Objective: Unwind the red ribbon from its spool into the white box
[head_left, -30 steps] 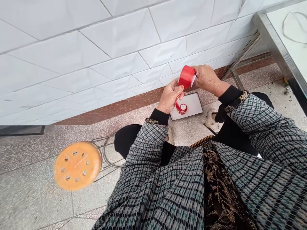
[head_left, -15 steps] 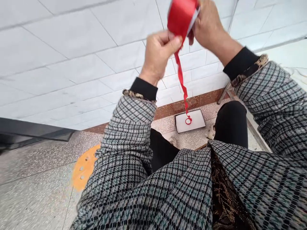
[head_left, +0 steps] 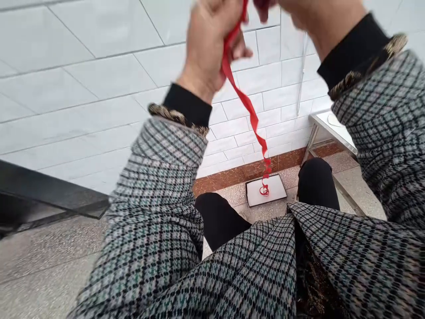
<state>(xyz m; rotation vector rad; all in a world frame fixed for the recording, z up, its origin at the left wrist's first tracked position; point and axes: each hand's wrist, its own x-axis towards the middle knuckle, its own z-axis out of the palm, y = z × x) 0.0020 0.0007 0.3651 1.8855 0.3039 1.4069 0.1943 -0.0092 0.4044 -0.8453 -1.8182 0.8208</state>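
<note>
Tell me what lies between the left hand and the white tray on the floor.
Only the red ribbon: pinched in the left hand, it hangs twisting down to a curled end over the white tray. The head view shows it.

A narrow, glossy red ribbon (head_left: 247,104), pinched in the fingers of the raised left hand (head_left: 209,40) just beside the right hand (head_left: 308,11), hangs in 1 loose, twisting strand well below both, its free lower end curled into a small loop.
</note>
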